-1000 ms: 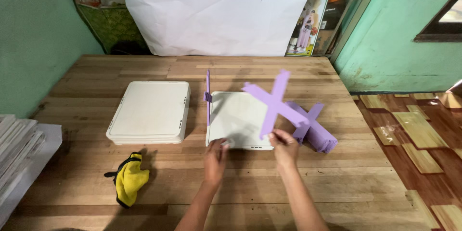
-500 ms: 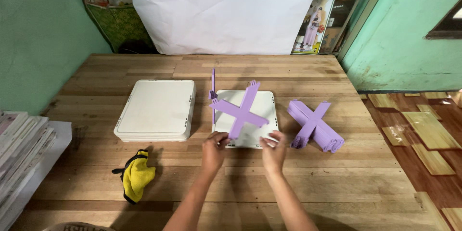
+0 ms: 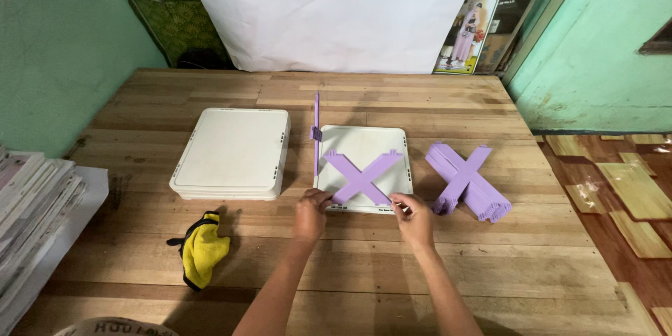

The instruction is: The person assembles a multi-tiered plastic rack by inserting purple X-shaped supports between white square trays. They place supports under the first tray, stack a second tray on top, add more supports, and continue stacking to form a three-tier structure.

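Observation:
A purple X-shaped piece [image 3: 364, 176] lies flat on a white square panel [image 3: 362, 142] in the middle of the wooden table. My left hand [image 3: 311, 213] pinches the piece's near-left leg at the panel's front edge. My right hand [image 3: 414, 218] pinches the near-right leg. A thin purple strip [image 3: 316, 129] stands upright along the panel's left side.
A stack of purple X-shaped pieces [image 3: 467, 182] lies to the right of the panel. A stack of white square panels [image 3: 232, 152] sits to the left. A yellow and black cloth [image 3: 199, 257] lies near the front left. White boards [image 3: 31, 199] are piled at the far left.
The purple X-shaped piece was held up tilted over the panel by my right hand, then came down flat onto it. My left hand joined on its near-left leg.

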